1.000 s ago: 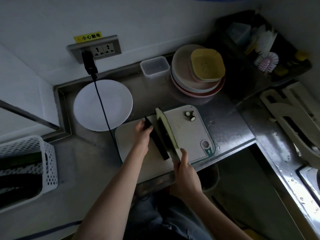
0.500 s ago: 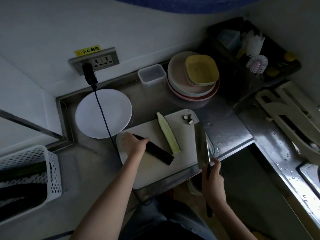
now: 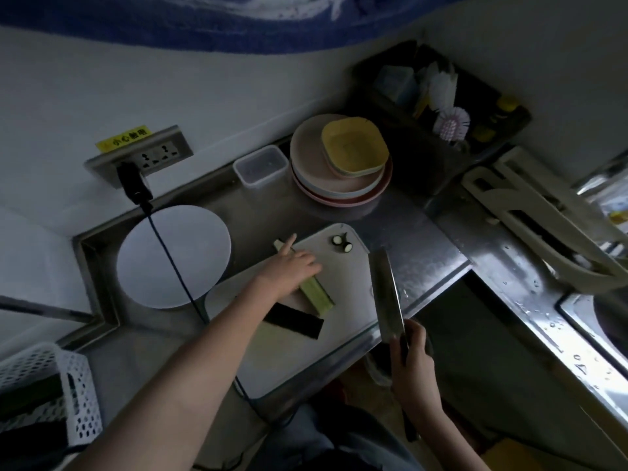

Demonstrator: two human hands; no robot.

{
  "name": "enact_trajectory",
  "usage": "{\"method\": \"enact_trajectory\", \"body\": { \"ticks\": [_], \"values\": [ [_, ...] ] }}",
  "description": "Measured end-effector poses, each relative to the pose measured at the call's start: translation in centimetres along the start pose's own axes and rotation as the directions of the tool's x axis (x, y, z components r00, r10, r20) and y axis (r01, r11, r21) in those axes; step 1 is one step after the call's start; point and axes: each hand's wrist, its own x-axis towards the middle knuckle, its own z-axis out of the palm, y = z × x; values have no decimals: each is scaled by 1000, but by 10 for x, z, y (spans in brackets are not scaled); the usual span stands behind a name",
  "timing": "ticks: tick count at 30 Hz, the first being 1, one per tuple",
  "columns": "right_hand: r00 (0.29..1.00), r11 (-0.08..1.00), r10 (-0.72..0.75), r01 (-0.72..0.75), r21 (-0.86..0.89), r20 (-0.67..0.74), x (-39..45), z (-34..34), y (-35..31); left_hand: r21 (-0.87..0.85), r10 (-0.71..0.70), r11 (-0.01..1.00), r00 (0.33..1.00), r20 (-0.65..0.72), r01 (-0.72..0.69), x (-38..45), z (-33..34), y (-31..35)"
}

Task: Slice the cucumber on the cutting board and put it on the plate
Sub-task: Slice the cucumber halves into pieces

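The cucumber lies in two lengthwise halves on the white cutting board [image 3: 343, 266]. One half [image 3: 314, 290] shows its pale cut face; my left hand [image 3: 292, 263] rests on its far part with straight fingers. The other half [image 3: 295, 320] lies skin up, dark, just nearer me. Two small cut end pieces [image 3: 342, 243] sit at the board's far corner. My right hand [image 3: 413, 362] grips the handle of a cleaver [image 3: 387, 297], whose blade points away over the board's right edge. The white plate [image 3: 173, 254] stands empty to the left of the board.
A black cable [image 3: 170, 266] runs from the wall socket [image 3: 142, 158] across the plate. Stacked plates and a yellow bowl [image 3: 353, 147] stand behind the board beside a clear container [image 3: 261, 165]. A white basket [image 3: 44, 396] sits at the left; the sink [image 3: 598, 314] at the right.
My left hand let go of the dark half and moved onto the pale half. The right hand with the cleaver stayed at the board's right edge. The view tilted up.
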Motion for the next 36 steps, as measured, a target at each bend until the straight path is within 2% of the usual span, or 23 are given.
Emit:
{"method": "enact_trajectory", "body": {
  "ticks": [3, 6, 8, 11, 13, 15, 17, 19, 25, 27, 29, 31, 33, 35, 36],
  "values": [
    [999, 1000, -4, 4, 14, -33, -1, -3, 0, -17, -14, 1000, 999, -47, 13, 6, 1, 3],
    [997, 999, -10, 13, 32, -77, -1, -7, 0, -113, -34, 994, 973, -228, 8, 19, 6, 6],
    [995, 999, -9, 13, 43, -104, -1, -9, 0, -178, -50, 984, 979, -199, 14, 28, 0, 14],
    [993, 999, 12, -7, 49, -114, -1, -10, 3, -40, -109, 994, 983, -145, 104, 36, -2, 28],
    [993, 998, 21, -15, 54, -117, -2, -11, 5, -10, -151, 989, 983, -108, 150, 40, 3, 34],
    [992, 998, 31, -24, 56, -119, -3, -10, 6, -37, -154, 988, 988, -30, 153, 41, 9, 35],
    [992, 997, 46, -38, 65, -120, -5, -9, 7, -142, -110, 984, 994, -7, 108, 39, 13, 30],
    [992, 997, 46, -39, 67, -113, -7, -7, 6, -200, -64, 978, 998, -15, 60, 31, 17, 22],
    [994, 997, -44, 50, 64, -100, -8, -3, -6, -250, -53, 968, 997, -56, 37, 14, 24, 17],
    [995, 996, -69, 73, 58, -75, -5, 0, -9, -328, -69, 945, 983, -172, 8, 6, 22, 17],
    [996, 995, -78, 81, 61, -47, -2, 3, -9, -391, -186, 919, 929, -321, 49, -6, 23, 9],
    [996, 994, -89, 89, 65, -15, -1, 6, -7, -479, -392, 853, 860, -327, 207, -32, 30, -2],
    [994, 993, -102, 100, 61, 25, -1, 10, -7, -525, -535, 785, 787, -307, 329, -65, 41, -13],
    [988, 990, -136, 133, 45, 67, -2, 17, -8, -538, -578, 759, 760, -299, 366, -97, 56, -18],
    [984, 988, -154, 151, 35, 91, -3, 20, -10, -522, -553, 776, 780, -293, 354, -109, 63, -17]
  ]
}}
